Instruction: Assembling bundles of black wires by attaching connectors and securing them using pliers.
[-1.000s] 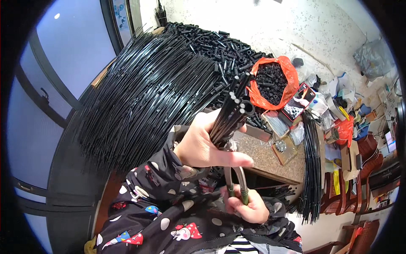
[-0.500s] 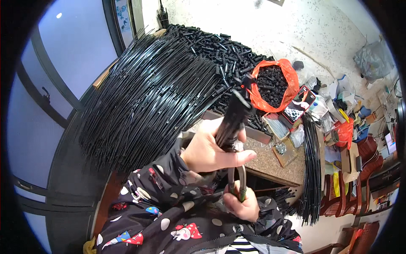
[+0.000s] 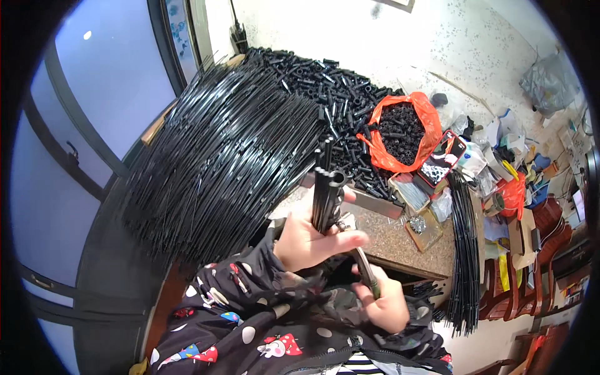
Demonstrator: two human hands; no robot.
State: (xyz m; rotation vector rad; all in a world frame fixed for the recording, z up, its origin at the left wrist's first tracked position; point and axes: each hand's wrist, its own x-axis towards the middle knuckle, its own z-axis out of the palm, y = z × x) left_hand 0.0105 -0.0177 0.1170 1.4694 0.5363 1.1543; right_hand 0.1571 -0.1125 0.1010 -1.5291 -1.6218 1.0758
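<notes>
My left hand (image 3: 305,242) is closed around a bundle of thin black rods (image 3: 324,203), which looks like part of an umbrella frame. A round black tube (image 3: 337,179) stands among the rods, its open end facing up. Lower down, my right hand (image 3: 386,304) grips the handles of a pair of pliers (image 3: 367,267). The pliers' metal head reaches up to the base of the bundle, beside my left thumb; the exact contact of the jaws is hidden. Behind my left hand, a large pile of long black rods (image 3: 219,150) spreads over the table.
Black tubular fittings (image 3: 312,78) are heaped at the back. An open red bag (image 3: 428,115) holds small black parts. On the speckled tabletop (image 3: 400,250) lie a phone (image 3: 442,156) and a small tray (image 3: 431,237) with tiny metal pieces. More black rods (image 3: 464,262) hang over the right edge.
The bundle has tipped to stand more upright and shifted left. My right hand and the pliers have moved right and slightly down, with the handles now slanting and closer together.
</notes>
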